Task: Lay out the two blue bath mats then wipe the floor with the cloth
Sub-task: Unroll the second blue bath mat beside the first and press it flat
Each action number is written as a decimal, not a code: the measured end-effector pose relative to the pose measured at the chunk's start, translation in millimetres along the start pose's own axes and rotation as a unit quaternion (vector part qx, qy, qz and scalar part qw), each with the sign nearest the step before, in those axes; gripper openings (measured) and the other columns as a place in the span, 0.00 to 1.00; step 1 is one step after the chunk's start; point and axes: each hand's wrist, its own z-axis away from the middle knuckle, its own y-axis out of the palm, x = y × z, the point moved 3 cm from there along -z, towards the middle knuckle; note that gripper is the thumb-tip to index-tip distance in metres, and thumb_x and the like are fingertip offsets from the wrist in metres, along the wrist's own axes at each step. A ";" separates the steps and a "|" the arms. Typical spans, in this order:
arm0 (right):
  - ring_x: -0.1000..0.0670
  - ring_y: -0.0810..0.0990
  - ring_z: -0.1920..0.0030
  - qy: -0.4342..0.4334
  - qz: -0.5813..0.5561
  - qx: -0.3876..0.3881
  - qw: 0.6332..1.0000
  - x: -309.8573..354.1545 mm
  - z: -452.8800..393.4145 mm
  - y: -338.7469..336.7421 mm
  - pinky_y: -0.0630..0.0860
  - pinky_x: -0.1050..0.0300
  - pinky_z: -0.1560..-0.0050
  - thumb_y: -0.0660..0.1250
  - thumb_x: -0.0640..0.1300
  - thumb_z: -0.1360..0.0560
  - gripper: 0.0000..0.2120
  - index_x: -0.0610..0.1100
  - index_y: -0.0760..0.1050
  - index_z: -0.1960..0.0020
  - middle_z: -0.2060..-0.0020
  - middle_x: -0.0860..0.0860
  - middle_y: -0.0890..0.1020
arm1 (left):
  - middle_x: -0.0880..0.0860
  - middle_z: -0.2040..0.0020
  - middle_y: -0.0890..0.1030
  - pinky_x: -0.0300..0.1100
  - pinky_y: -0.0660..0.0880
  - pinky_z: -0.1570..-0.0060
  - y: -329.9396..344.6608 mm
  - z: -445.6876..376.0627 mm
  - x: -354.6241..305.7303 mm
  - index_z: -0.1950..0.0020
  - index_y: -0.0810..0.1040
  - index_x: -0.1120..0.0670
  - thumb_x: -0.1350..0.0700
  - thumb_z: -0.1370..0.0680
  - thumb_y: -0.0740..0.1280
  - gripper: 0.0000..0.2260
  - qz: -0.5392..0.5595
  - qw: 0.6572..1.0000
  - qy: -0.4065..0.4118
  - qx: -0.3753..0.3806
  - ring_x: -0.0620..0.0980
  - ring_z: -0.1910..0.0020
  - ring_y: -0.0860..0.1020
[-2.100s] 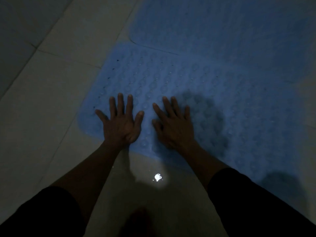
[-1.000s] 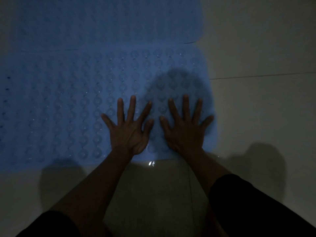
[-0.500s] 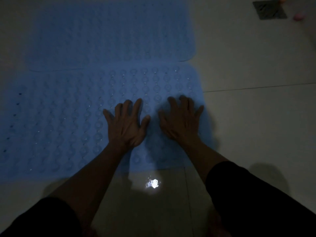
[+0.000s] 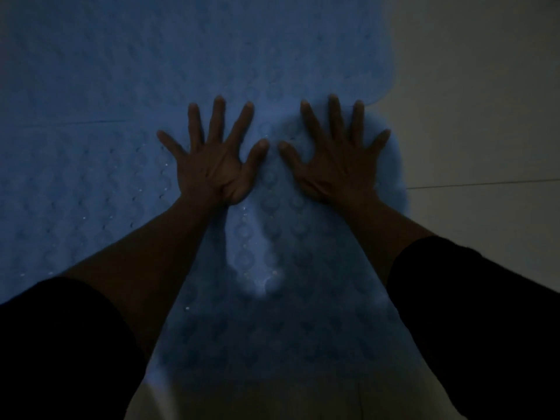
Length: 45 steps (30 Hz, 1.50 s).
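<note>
Pressing flat, both bare hands lie palm down with every finger spread wide and gripping nothing. The left hand (image 4: 212,165) and the right hand (image 4: 336,165) sit side by side, thumbs nearly meeting, on the nearer blue rubbery bath mat with rows of raised round bumps (image 4: 266,313). That mat runs from under the palms back toward the person and out to the left, and its rounded edge curves just beyond the right little finger. Just past the fingertips a thin seam marks where the farther blue bath mat of the same bumpy make (image 4: 212,50) begins. Whether the two mats overlap or only touch there, I cannot tell.

Tiny bright specks between and to the left of the hands look like water droplets, so the surface is probably slick. The mats seem thin, floppy and light, likely to sag or fold if lifted from the middle. A corner or long edge would be the better place to take hold, and flat palms suit smoothing them down.

Beyond the right hand lies pale tiled floor (image 4: 485,116), crossed by one dark grout line. Black sleeves (image 4: 472,328) cover both upper arms at the bottom corners. No cloth is visible. The room is very dim, and nothing seems to block the hands.
</note>
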 end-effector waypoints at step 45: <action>0.45 0.36 0.22 0.081 -0.011 0.065 0.994 26.9 15.9 -8.3 0.40 0.28 0.28 0.44 0.65 0.20 0.30 0.59 0.43 0.21 0.20 0.53 0.42 | 0.49 0.19 0.39 0.70 0.37 0.29 -12.8 87.7 71.9 0.21 0.39 0.38 0.31 0.20 0.41 0.30 0.023 0.994 -0.099 0.035 0.53 0.21 0.36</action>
